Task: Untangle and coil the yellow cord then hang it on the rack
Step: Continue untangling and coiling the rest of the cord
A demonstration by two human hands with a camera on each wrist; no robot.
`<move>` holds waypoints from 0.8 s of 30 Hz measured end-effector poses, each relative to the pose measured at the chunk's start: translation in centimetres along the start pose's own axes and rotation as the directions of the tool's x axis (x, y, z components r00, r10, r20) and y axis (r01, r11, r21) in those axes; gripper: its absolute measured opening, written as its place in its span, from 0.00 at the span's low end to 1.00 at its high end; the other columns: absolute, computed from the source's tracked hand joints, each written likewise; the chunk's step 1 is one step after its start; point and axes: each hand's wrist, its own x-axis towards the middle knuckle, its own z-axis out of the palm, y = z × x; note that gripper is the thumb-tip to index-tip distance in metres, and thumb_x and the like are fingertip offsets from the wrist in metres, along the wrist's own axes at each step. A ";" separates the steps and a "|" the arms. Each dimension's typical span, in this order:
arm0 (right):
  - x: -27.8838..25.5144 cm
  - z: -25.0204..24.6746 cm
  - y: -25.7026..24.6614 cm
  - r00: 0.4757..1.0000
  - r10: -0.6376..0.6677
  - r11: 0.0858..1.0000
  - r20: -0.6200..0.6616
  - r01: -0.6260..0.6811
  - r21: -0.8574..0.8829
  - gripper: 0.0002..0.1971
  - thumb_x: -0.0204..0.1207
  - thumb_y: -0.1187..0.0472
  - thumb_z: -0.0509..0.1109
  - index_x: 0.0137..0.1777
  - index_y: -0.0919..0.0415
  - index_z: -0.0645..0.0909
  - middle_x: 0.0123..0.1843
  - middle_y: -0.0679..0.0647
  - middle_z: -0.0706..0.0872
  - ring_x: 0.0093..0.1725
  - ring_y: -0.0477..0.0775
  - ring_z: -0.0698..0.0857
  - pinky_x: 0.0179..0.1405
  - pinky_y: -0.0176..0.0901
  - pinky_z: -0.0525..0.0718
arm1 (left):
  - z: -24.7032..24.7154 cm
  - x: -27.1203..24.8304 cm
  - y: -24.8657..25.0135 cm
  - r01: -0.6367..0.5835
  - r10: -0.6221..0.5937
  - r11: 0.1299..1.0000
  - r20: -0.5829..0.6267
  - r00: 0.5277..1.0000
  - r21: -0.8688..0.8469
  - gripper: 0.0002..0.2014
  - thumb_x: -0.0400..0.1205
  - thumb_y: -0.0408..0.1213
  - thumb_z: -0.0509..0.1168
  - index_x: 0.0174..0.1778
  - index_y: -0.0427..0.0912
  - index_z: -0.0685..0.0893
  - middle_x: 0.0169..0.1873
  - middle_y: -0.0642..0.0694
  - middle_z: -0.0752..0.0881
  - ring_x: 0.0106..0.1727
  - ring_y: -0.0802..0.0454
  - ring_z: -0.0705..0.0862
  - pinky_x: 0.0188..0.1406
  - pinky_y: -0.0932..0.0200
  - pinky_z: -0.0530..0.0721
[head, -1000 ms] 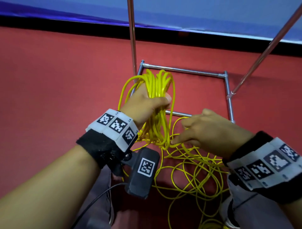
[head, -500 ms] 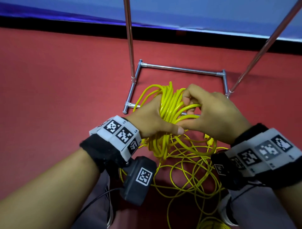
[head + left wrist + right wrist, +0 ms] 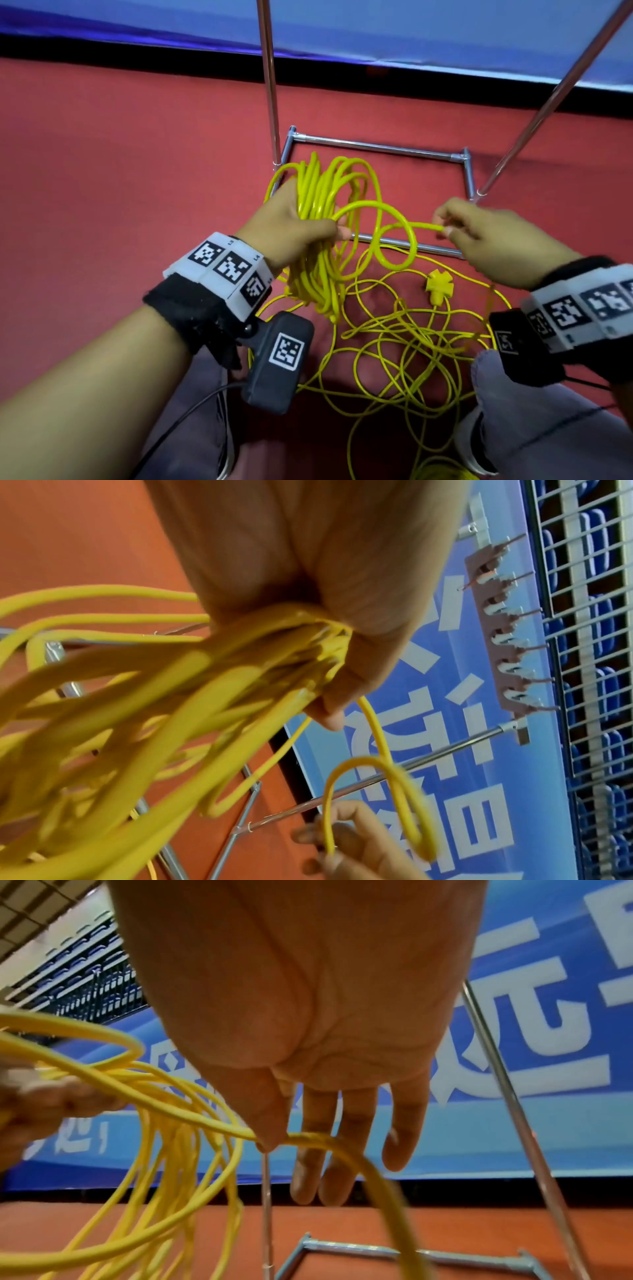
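My left hand (image 3: 294, 226) grips a bundle of coiled loops of the yellow cord (image 3: 322, 192), held above the red floor; the left wrist view shows the loops (image 3: 171, 685) squeezed in its palm. My right hand (image 3: 479, 236) pinches one strand of the yellow cord (image 3: 308, 1137) between thumb and forefinger, drawn out to the right in a small loop (image 3: 394, 240). The remaining cord (image 3: 411, 349) lies tangled on the floor below, with its yellow plug (image 3: 439, 287) among the loops. The metal rack (image 3: 376, 147) has its base frame on the floor behind my hands.
Two upright rack poles (image 3: 269, 78) rise from the base, the right one (image 3: 555, 85) slanting. A hook bar (image 3: 503, 631) tops the rack in the left wrist view. A blue banner (image 3: 376, 31) lines the floor's far edge. My knees (image 3: 548, 428) are below.
My right hand has left the bundle and moved right, drawing a strand out into a loop. The left hand has kept hold of the coil and shifted slightly left.
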 end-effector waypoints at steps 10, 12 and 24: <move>-0.4 2.3 -5.3 0.931 -0.364 0.677 -0.024 0.282 0.680 0.27 0.63 0.41 0.72 0.65 0.35 0.73 0.66 0.23 0.76 0.70 0.27 0.71 0.63 0.20 0.68 | 1.0 -0.2 0.1 -0.002 0.001 0.996 -0.018 1.000 -0.086 0.14 0.62 0.29 0.72 0.42 0.36 0.78 0.29 0.46 0.83 0.32 0.48 0.82 0.34 0.56 0.83; -0.4 2.2 -6.3 0.937 -0.327 0.606 -0.121 0.306 0.735 0.18 0.68 0.42 0.68 0.58 0.43 0.80 0.60 0.33 0.84 0.63 0.38 0.80 0.59 0.29 0.75 | 1.2 -0.2 -0.1 -0.005 0.004 0.999 -0.023 1.000 -0.049 0.16 0.62 0.30 0.72 0.43 0.37 0.77 0.28 0.51 0.84 0.30 0.53 0.82 0.33 0.58 0.82; -0.3 2.5 -7.0 0.982 -0.141 0.671 -0.127 0.189 0.717 0.21 0.66 0.44 0.74 0.58 0.52 0.82 0.57 0.46 0.86 0.61 0.41 0.82 0.64 0.40 0.77 | 1.4 0.0 -0.5 -0.041 0.042 0.999 -0.008 0.999 0.035 0.15 0.65 0.24 0.75 0.41 0.40 0.77 0.23 0.56 0.82 0.25 0.62 0.79 0.27 0.65 0.78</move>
